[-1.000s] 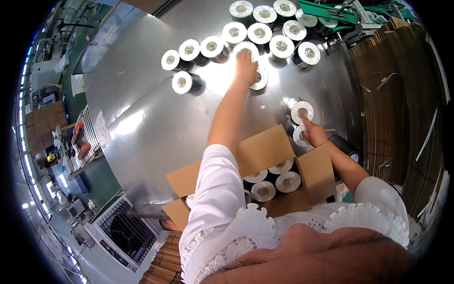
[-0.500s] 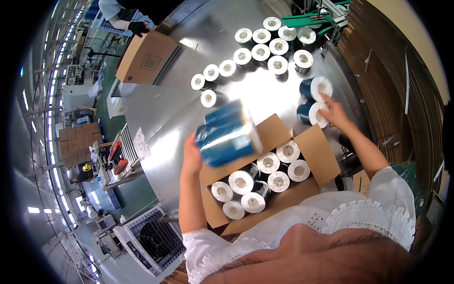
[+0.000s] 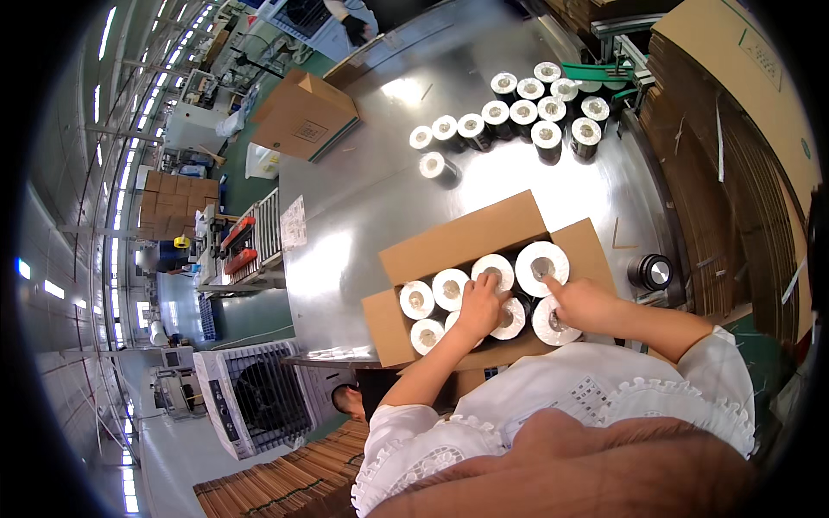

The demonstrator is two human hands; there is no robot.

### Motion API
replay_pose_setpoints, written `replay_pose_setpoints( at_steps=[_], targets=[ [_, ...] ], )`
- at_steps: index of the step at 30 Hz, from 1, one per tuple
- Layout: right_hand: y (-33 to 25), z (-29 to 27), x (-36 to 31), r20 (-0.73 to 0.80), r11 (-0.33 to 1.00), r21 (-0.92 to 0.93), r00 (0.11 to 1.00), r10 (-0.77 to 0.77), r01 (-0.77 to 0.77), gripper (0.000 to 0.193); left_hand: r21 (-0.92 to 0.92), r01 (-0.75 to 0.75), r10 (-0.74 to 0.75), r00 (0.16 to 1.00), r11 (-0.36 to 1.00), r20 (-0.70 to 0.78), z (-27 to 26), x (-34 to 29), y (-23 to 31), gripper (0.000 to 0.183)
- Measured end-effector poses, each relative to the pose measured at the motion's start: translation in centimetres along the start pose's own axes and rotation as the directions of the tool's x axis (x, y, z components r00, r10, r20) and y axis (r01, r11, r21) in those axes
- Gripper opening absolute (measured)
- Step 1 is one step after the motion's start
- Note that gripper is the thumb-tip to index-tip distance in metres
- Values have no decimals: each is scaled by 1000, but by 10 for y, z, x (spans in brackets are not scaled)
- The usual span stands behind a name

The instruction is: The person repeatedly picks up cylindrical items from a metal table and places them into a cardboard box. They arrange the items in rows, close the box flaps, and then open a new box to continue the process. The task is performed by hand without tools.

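Note:
An open cardboard box (image 3: 471,229) stands close in front of me, holding several rolls with white wrapped ends and dark sides. My left hand (image 3: 484,306) is bent over the middle of the box. Its fingers curl on an upper roll (image 3: 492,266) and the one nearer to me, and its palm hides part of a third. At the box's right end, my right hand (image 3: 580,304) grips a pair: the far roll (image 3: 537,255), with a finger at its core, and the near roll (image 3: 553,333). These two look larger and higher than the others.
More rolls (image 3: 523,112) stand on the metal table (image 3: 345,194) beside a green belt (image 3: 596,72). A closed carton (image 3: 302,115) sits at the far left. Right of the box are a black round object (image 3: 650,273) and stacked flat cardboard (image 3: 717,190). A co-worker's gloved hand (image 3: 356,31) shows beyond.
My left hand has brought its blue-wrapped rolls down into the box. The right hand has carried two rolls from the table to the box's right end. The co-worker's hand has left the carton.

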State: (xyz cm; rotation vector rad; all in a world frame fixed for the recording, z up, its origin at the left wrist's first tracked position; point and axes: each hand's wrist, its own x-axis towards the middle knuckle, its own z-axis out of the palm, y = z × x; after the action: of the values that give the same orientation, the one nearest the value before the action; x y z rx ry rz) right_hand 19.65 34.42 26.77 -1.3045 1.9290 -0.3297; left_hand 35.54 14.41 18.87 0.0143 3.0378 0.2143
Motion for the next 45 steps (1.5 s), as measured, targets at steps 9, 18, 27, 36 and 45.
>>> replay_pose_setpoints(
  at_steps=[9,18,27,36,45],
  targets=[
    [36,44,23,-389,993,55,918,-71,100,42,-295,285,-353,911,912,-211,-46,-56,-50,53],
    [126,49,29,-382,578,813,815,436,72,42,-335,815,-853,518,472,59,-60,-174,-80,64],
    [61,55,110,-204,823,566,975,92,41,55,-419,671,-704,703,612,97,-26,-107,-60,26],
    [96,145,38,-423,795,606,840,338,-15,105,-106,213,-223,654,971,-723,7,49,-63,40],
    [69,146,58,-63,62,997,950,305,46,77,-215,223,-309,643,951,-701,-25,21,-6,30]
  ],
)
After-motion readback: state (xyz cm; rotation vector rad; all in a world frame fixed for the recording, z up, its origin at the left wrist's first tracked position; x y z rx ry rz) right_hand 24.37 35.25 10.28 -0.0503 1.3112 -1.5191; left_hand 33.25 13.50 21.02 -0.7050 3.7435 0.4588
